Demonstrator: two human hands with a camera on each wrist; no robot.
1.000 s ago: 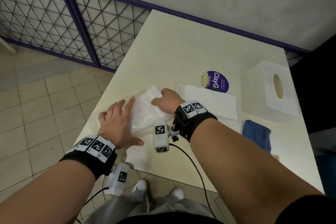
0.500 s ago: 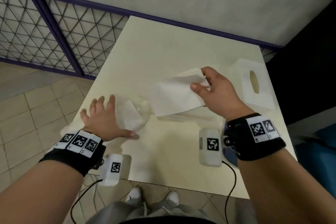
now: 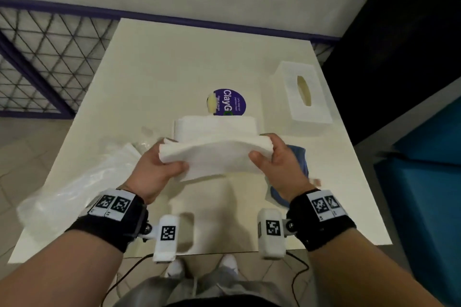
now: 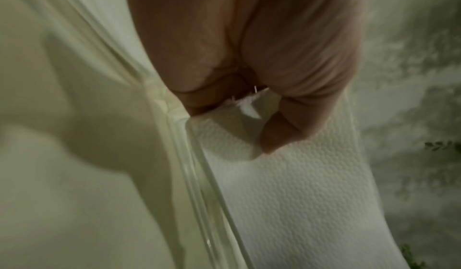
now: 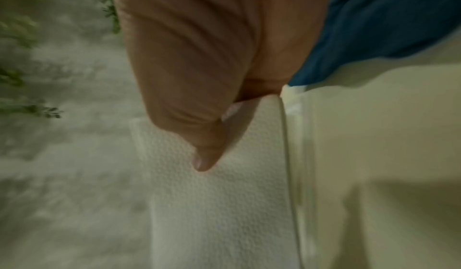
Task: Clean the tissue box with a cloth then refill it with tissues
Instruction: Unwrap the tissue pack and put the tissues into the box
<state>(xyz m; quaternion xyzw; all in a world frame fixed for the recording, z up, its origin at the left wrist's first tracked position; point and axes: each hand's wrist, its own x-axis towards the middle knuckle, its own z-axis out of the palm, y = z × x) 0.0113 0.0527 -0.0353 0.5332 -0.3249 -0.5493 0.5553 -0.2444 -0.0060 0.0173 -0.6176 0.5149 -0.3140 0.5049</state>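
Both hands hold one stack of white tissues (image 3: 215,157) above the table's middle. My left hand (image 3: 159,167) grips its left end, thumb on top, and my right hand (image 3: 277,157) grips its right end. The wrist views show the embossed tissue stack (image 4: 286,184) (image 5: 224,204) pinched under each thumb. A second tissue pile (image 3: 214,127) lies on the table just behind. The white tissue box (image 3: 303,92), slot up, stands at the back right. A blue cloth (image 3: 298,157) (image 5: 389,26) lies under my right hand, partly hidden.
A crumpled clear plastic wrapper (image 3: 82,182) lies at the table's (image 3: 187,62) left edge. A purple round sticker (image 3: 228,106) sits behind the tissue pile. A metal grille (image 3: 50,57) stands at the left and a dark panel (image 3: 389,57) at the right.
My left hand left the plastic wrapper and took the left end of the tissues. My right hand carried the tissues from the wrapper to the middle. The view shifted right.
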